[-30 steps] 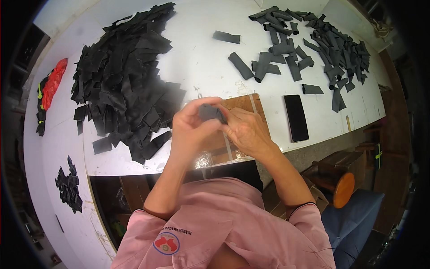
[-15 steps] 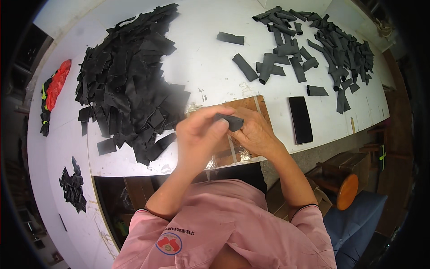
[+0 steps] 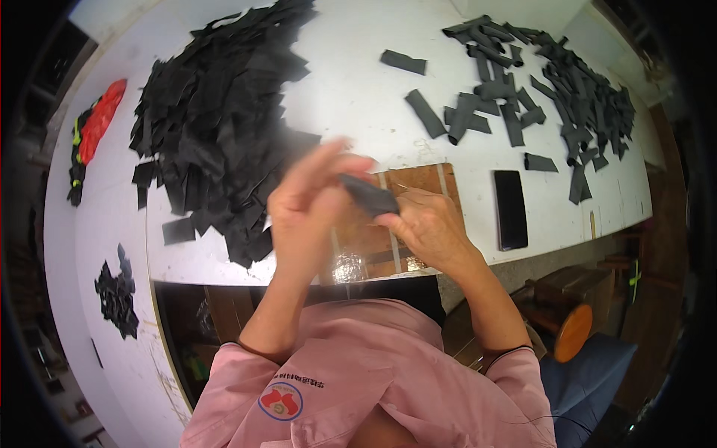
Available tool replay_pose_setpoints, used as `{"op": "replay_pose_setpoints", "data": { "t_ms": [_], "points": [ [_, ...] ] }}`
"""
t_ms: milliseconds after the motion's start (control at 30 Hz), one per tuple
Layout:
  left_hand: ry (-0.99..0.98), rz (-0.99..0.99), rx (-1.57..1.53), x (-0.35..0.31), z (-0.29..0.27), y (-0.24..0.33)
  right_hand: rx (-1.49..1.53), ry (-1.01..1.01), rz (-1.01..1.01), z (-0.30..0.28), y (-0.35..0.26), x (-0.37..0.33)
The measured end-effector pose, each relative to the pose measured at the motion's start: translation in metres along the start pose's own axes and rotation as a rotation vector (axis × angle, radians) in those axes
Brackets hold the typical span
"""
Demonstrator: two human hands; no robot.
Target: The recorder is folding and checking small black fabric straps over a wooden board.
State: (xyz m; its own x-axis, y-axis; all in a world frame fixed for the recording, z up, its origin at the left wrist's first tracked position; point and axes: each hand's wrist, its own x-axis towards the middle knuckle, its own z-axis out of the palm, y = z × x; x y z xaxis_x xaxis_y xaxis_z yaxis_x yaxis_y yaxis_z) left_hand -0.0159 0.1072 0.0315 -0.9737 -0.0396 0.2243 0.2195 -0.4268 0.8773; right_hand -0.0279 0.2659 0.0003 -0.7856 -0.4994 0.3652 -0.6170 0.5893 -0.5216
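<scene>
A dark grey rolled fabric tube (image 3: 371, 197) sits slanted between my hands, above a brown taped cardboard sheet (image 3: 437, 187). My right hand (image 3: 435, 230) grips its right end between thumb and fingers. My left hand (image 3: 306, 198) is blurred by motion beside the tube's other end, its fingers stretched and apart. Whether that hand still touches the tube is hard to make out. Left of it lies a large heap of flat black fabric pieces (image 3: 213, 112).
Several rolled tubes (image 3: 463, 119) lie loose at the far right, with a denser pile (image 3: 590, 97) beyond. A black phone (image 3: 511, 209) rests near the table's front edge. Small black scraps (image 3: 117, 295) and a red bag (image 3: 104, 119) are on the left. A stool (image 3: 573, 332) stands below.
My left hand has loosened and moved left, its fingers spreading. The tube now shows more of its length, tilted down toward my right hand. The whole view has shifted slightly.
</scene>
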Motion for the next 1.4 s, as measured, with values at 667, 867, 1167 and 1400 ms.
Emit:
{"op": "replay_pose_setpoints", "data": {
  "t_ms": [667, 867, 1167, 1400],
  "points": [
    [0.299, 0.071, 1.874, 0.066, -0.130, -0.084, 0.672, 0.302, 0.539, -0.039, 0.041, 0.034],
    [0.228, 0.287, 1.809, 0.058, -0.137, -0.076, 0.824, 0.015, 0.650, 0.006, -0.004, -0.032],
    [0.459, -0.147, -0.064, 0.013, -0.079, -0.022, 0.867, -0.195, 0.516, 0.051, -0.038, -0.023],
    [0.303, -0.283, -0.432, -0.043, -0.054, -0.024, 1.626, 0.250, 0.559, 0.071, -0.066, -0.014]
  ]
}}
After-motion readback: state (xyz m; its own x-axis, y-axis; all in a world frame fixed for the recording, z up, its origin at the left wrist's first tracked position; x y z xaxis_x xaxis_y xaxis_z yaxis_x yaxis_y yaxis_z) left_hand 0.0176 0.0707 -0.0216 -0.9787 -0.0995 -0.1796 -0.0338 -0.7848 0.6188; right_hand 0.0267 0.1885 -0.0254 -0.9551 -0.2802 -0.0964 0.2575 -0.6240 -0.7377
